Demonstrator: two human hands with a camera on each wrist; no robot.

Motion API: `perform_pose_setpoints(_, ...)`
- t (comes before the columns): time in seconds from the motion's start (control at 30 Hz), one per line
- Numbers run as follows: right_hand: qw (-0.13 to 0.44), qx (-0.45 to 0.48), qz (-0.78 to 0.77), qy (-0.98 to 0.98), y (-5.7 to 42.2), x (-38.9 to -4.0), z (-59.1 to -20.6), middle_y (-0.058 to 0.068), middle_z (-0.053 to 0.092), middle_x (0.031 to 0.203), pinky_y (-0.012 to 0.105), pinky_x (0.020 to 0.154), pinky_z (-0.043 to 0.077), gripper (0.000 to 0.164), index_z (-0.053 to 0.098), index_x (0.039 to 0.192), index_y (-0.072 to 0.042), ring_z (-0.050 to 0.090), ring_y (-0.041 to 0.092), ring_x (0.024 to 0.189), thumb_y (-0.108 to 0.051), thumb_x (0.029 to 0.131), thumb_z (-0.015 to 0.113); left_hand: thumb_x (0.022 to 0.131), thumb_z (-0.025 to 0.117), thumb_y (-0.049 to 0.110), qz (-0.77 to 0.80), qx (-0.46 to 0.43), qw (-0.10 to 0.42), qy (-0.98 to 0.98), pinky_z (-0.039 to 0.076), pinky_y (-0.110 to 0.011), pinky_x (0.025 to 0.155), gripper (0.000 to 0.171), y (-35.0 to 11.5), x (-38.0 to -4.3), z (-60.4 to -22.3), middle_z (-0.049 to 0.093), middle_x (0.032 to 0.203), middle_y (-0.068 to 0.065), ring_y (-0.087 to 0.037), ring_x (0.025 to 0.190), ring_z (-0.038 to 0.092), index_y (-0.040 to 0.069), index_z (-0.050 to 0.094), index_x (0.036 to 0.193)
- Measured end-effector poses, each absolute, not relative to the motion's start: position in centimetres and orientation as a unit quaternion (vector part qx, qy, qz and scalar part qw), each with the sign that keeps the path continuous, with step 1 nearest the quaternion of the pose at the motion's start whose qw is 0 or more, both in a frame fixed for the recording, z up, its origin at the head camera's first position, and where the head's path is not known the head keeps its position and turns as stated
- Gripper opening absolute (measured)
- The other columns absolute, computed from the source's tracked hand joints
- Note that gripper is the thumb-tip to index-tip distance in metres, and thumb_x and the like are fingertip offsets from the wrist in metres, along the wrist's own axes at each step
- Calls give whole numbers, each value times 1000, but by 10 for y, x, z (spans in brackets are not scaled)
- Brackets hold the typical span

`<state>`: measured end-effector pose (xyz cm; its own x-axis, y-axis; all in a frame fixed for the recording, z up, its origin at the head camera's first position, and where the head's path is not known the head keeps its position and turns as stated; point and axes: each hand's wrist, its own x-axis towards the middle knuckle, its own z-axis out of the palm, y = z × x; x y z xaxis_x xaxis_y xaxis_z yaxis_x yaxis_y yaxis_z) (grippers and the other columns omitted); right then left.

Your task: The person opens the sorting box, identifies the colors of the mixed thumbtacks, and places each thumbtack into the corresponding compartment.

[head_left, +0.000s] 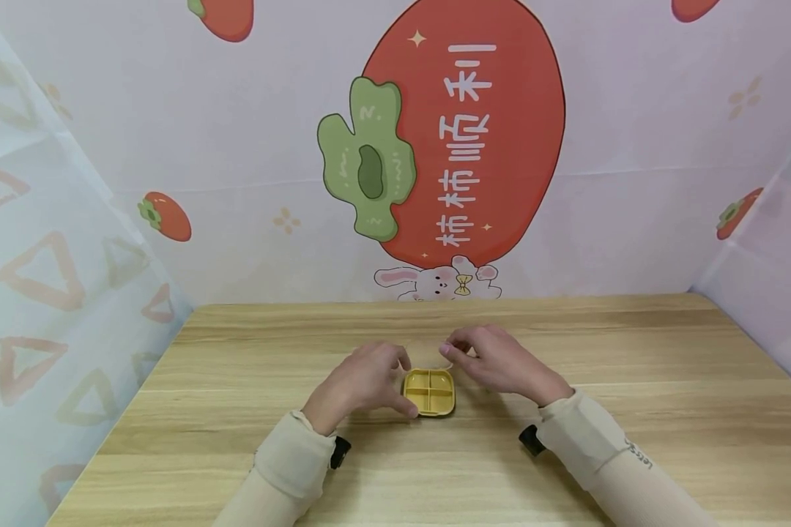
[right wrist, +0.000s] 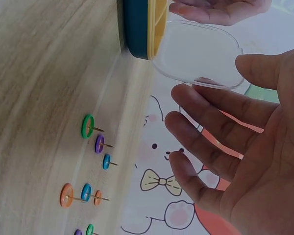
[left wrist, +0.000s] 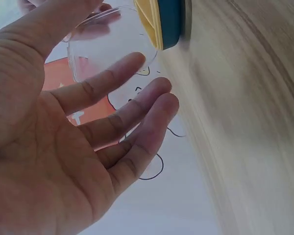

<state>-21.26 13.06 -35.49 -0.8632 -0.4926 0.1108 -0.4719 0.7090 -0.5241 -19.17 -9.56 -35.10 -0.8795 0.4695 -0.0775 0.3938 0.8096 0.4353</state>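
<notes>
**Wooden surface (head_left: 428, 483) bore an open box (head_left: 430, 390)**

Between the hands sat the yellow-lined box, its clear lid (right wrist: 201, 54) raised at the far side. Right hand (head_left: 497, 360) pinched the lid's edge; left hand (head_left: 367, 377) spread wide around the box's left side. Coloured pins (right wrist: 88, 126) stood points up to the right.

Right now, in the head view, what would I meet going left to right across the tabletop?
Left sleeve, left grip, yellow four-compartment box, right grip, right sleeve.
</notes>
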Motion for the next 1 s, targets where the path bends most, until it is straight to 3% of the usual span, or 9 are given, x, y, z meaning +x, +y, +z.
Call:
perform_pose_setpoints(0.23, 11, -267, -272, 925, 134, -213, -353, -17, 58, 85, 28, 73, 43, 20, 65, 96, -27, 54, 3, 83, -43, 89, 55, 55, 83, 45, 214, 245, 106, 940, 41, -35, 85, 66, -92, -194, -356, 58, 110, -5, -20, 102, 51, 15, 63, 109)
perform_pose_setpoints(1.0, 8, -280, -253, 926, 138, -214, -347, -16, 59, 88, 28, 77, 43, 19, 65, 98, -23, 54, 3, 86, -37, 87, 59, 56, 83, 44, 211, 254, 99, 938, 42, -30, 80, 70, -91, -197, -361, 61, 99, -2, -14, 90, 54, 9, 62, 113)
